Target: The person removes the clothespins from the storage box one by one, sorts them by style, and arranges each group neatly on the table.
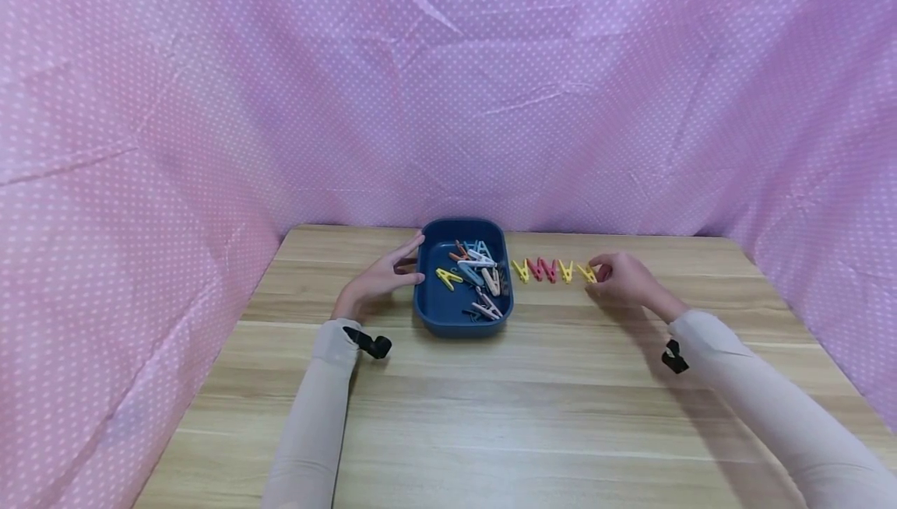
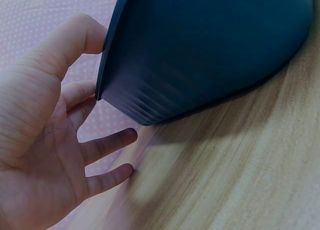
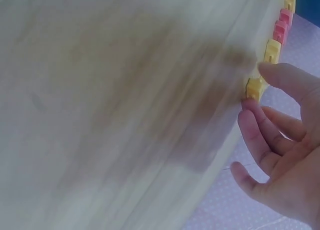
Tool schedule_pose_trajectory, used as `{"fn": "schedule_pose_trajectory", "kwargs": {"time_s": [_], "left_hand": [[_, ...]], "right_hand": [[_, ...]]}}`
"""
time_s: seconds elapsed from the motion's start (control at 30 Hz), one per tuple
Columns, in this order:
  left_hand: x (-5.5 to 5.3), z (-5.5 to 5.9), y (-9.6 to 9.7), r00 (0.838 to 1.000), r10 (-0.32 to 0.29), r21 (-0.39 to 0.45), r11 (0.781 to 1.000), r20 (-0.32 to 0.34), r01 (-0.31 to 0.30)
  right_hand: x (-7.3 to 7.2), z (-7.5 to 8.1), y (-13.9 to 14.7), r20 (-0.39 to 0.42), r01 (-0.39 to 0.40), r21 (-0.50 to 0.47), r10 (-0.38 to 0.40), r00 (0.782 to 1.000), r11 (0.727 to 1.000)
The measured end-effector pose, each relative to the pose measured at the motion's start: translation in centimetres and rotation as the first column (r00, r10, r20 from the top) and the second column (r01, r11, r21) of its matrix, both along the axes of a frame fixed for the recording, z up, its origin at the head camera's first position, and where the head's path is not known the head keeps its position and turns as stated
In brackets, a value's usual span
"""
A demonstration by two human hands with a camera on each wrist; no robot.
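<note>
A dark blue plastic box point(image 1: 437, 326) stands on the table with clothespins of several colours inside. At its left side is my left hand point(image 1: 378, 279), thumb and fingers spread and extended against the wall. The left wrist view shows the thumb at the rim of the box point(image 2: 215, 44), the lower two fingers apart from it. To the right of the box, yellow and pink clothespins stand in a row. At the row's right end my right hand point(image 1: 624, 282) pinches a yellow clothespin point(image 3: 254, 88) between thumb and fingers. It sits a little tilted beside another yellow clothespin point(image 1: 566, 271).
In the box, a yellow clothespin point(image 1: 448, 279) lies left of a pile of white, blue and orange ones. Two pink clothespins point(image 1: 536, 269) stand mid-row. The wooden table point(image 1: 504, 415) ends at a pink dotted curtain point(image 1: 448, 104).
</note>
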State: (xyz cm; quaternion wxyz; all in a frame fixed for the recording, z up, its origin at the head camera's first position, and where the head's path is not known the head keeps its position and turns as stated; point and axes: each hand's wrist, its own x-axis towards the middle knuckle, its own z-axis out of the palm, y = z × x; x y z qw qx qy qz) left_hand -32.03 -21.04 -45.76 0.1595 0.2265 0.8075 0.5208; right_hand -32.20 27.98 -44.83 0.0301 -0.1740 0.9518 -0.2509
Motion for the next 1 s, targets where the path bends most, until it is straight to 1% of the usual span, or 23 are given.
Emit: {"fn": "schedule_pose_trajectory", "kwargs": {"time_s": [0.07,0.2,0.4,0.53,0.63,0.77,1.0], "left_hand": [[-0.01,0.0,-0.08,1.0,0.002,-0.003,1.0,-0.001,-0.002],[0.07,0.05,-0.14,1.0,0.003,0.001,1.0,0.0,-0.003],[0.08,-0.02,-0.07,1.0,-0.002,-0.006,1.0,-0.002,0.002],[0.0,-0.06,-0.02,1.0,-0.006,0.015,1.0,-0.003,0.006],[-0.06,-0.1,-0.04,1.0,-0.01,0.031,0.999,-0.004,0.01],[-0.09,-0.14,-0.1,1.0,-0.004,0.024,1.0,0.001,0.004],[-0.13,-0.19,-0.13,1.0,-0.014,0.024,1.0,-0.006,0.015]], "right_hand": [[0.01,0.13,0.01,0.02,-0.019,-0.015,0.019,1.0,1.0],[-0.22,-0.24,0.07,0.028,-0.019,-0.029,0.02,0.999,0.999],[-0.23,-0.67,-0.17,0.012,0.002,-0.057,-0.001,1.0,0.998],[-0.15,-0.75,-0.41,-0.003,0.015,-0.067,-0.015,1.0,0.998],[-0.08,-0.75,-0.58,-0.01,0.016,-0.074,-0.017,1.0,0.997],[-0.01,-0.67,-0.66,-0.015,0.013,-0.079,-0.015,1.0,0.997],[-0.09,-0.43,-0.77,-0.017,0.007,-0.073,-0.008,1.0,0.997]]}}
